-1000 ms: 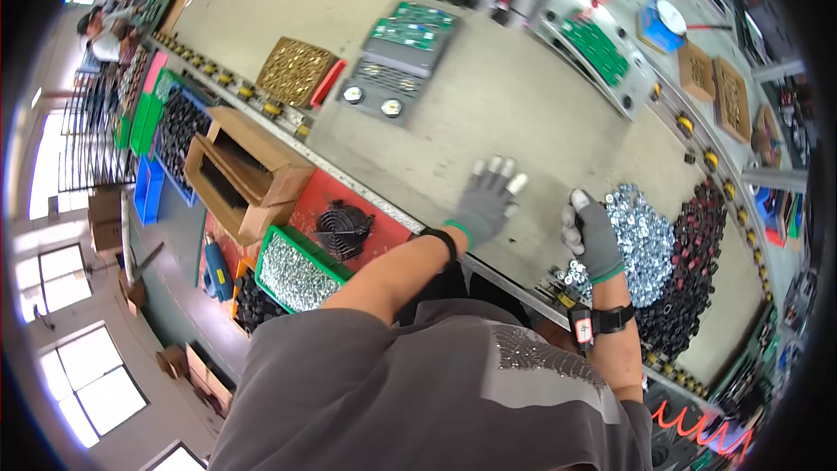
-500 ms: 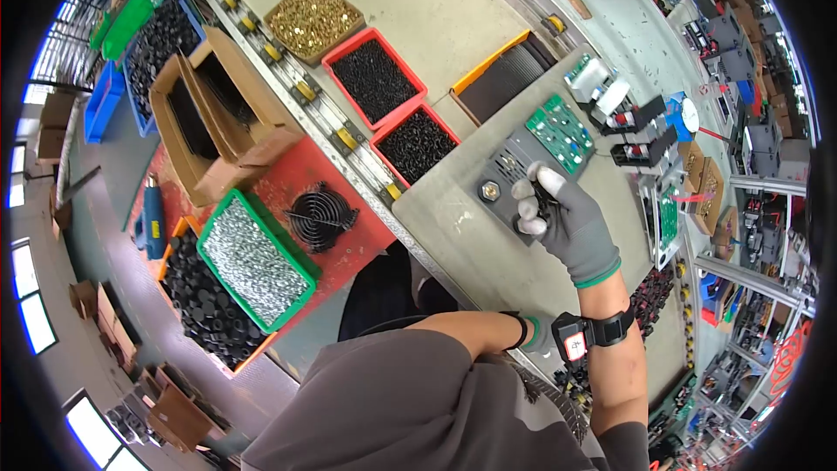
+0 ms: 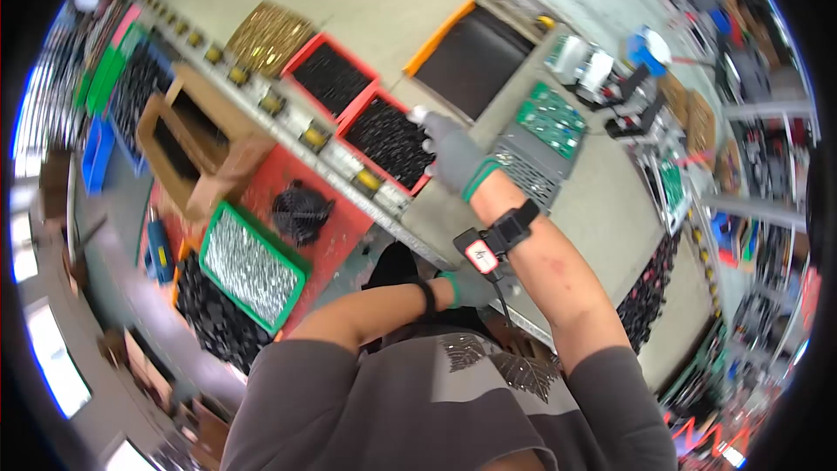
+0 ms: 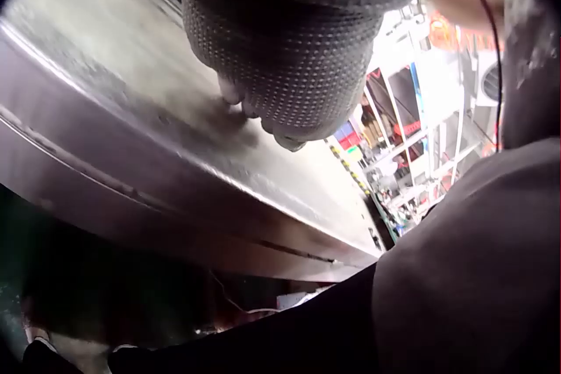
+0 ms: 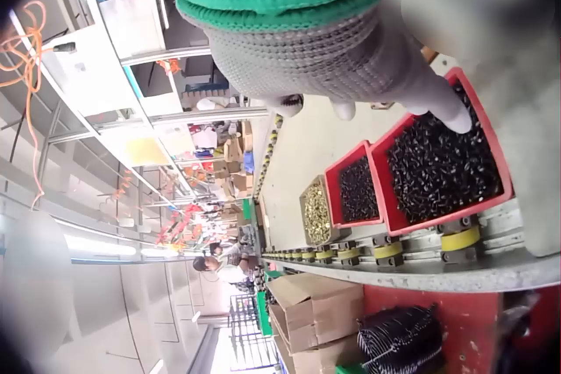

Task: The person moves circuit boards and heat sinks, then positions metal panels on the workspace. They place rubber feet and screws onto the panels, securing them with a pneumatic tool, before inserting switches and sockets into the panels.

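My right hand point(image 3: 433, 138), in a grey glove with a green cuff, reaches out over the nearer red tray point(image 3: 384, 146) of small black parts. One fingertip points over the tray's edge. In the right wrist view the right hand point(image 5: 377, 111) has its other fingers curled above the same red tray point(image 5: 438, 168); whether they hold anything is hidden. My left hand point(image 3: 471, 290) sits low at the bench's near edge, half hidden behind my right forearm. In the left wrist view the left hand point(image 4: 263, 120) rests its fingertips on the bare bench point(image 4: 131, 67) and holds nothing.
A second red tray point(image 3: 330, 78), a tray of brass parts point(image 3: 261, 35) and an orange tray point(image 3: 471, 57) lie beyond. A grey metal unit with a green circuit board point(image 3: 545, 122) sits right of my hand. Below the bench: cardboard box point(image 3: 196, 144), black fan point(image 3: 301, 209), green bin of silver screws point(image 3: 248, 266).
My right hand left the pile of silver parts, passed over the grey unit and now reaches the red tray. My left hand drew back from the bench's middle to its near edge.
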### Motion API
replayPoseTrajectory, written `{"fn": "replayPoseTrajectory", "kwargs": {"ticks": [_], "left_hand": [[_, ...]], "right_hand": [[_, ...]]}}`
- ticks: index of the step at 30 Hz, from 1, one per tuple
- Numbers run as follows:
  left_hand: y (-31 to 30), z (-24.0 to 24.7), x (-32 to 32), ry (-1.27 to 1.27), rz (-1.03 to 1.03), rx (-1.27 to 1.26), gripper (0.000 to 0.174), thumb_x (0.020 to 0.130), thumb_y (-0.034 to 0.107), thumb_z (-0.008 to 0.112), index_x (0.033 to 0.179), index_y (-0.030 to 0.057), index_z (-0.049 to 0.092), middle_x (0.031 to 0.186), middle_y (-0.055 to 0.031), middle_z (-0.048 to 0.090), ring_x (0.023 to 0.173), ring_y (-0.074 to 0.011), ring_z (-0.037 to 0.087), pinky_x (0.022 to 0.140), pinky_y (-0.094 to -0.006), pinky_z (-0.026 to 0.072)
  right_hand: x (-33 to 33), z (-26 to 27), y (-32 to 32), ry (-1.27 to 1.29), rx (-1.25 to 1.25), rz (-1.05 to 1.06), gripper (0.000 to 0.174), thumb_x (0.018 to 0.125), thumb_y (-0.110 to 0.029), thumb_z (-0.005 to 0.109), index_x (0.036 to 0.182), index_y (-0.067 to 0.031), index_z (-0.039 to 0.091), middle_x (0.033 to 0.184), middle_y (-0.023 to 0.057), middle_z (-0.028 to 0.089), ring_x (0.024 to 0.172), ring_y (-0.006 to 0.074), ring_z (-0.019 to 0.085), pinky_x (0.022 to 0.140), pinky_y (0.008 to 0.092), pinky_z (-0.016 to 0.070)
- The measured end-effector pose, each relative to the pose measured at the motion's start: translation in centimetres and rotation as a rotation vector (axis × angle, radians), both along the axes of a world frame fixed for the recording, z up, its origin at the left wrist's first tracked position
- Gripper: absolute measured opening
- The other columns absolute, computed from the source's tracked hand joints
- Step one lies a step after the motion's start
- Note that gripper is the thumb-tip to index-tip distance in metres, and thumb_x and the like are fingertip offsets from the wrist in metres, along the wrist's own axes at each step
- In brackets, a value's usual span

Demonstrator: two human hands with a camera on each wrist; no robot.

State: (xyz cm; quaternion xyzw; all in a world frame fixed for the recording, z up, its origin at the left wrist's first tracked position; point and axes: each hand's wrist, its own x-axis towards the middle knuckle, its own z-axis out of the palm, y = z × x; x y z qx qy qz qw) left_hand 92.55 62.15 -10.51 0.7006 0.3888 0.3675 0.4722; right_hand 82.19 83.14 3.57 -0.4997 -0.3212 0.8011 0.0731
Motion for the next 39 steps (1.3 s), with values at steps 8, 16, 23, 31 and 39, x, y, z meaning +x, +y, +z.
{"fn": "replayPoseTrajectory", "kwargs": {"ticks": [8, 16, 23, 31, 39], "left_hand": [[8.3, 14.8, -11.3, 0.316, 0.258, 0.228, 0.031, 0.083, 0.008, 0.068, 0.114, 0.0103, 0.069, 0.091, -0.0129, 0.067, 0.082, -0.0339, 0.063, 0.073, -0.0422, 0.0508], [22.7, 13.6, -10.5, 0.217, 0.465, -0.090, 0.061, 0.089, 0.027, 0.067, 0.143, 0.0102, 0.046, 0.126, -0.0202, 0.062, 0.116, -0.0297, 0.062, 0.094, -0.0361, 0.0495], [31.6, 12.4, -7.2, 0.670, 0.347, -0.456, 0.101, 0.068, 0.042, 0.085, 0.146, 0.0014, 0.037, 0.130, -0.0237, 0.059, 0.118, -0.0337, 0.060, 0.099, -0.0398, 0.0473], [30.4, 8.7, -8.7, 0.307, 0.338, -0.773, 0.097, 0.065, 0.019, 0.091, 0.139, -0.0108, 0.036, 0.117, -0.0203, 0.063, 0.100, -0.0241, 0.066, 0.082, -0.0331, 0.0565], [28.9, 10.8, -7.6, -0.193, 0.416, -1.002, 0.080, 0.068, 0.017, 0.089, 0.130, -0.0092, 0.046, 0.108, -0.0172, 0.065, 0.093, -0.0226, 0.066, 0.080, -0.0314, 0.0558]], "right_hand": [[20.2, 5.1, 0.2, 0.053, 0.516, -0.260, 0.042, 0.096, -0.036, 0.057, 0.124, -0.0042, 0.058, 0.095, 0.0029, 0.063, 0.077, 0.0115, 0.060, 0.068, 0.0271, 0.0531], [38.5, 5.1, 0.6, -0.793, 0.687, -0.209, 0.043, 0.086, -0.049, 0.066, 0.104, -0.0099, 0.071, 0.079, 0.0091, 0.065, 0.072, 0.0262, 0.064, 0.074, 0.0377, 0.0539], [33.6, 8.0, 10.3, -0.976, 1.546, -0.153, 0.054, 0.076, -0.046, 0.075, 0.109, -0.0029, 0.069, 0.109, 0.0188, 0.068, 0.092, 0.0365, 0.069, 0.084, 0.0398, 0.0545], [30.4, 12.2, 20.2, -1.204, 1.023, 0.530, 0.064, 0.078, -0.046, 0.070, 0.128, -0.0080, 0.060, 0.130, 0.0177, 0.061, 0.113, 0.0357, 0.063, 0.093, 0.0479, 0.0517], [31.0, 5.0, 30.5, -1.030, 0.880, 0.342, 0.098, 0.064, -0.072, 0.073, 0.141, -0.0160, 0.050, 0.142, 0.0153, 0.053, 0.128, 0.0353, 0.053, 0.107, 0.0459, 0.0414]]}}
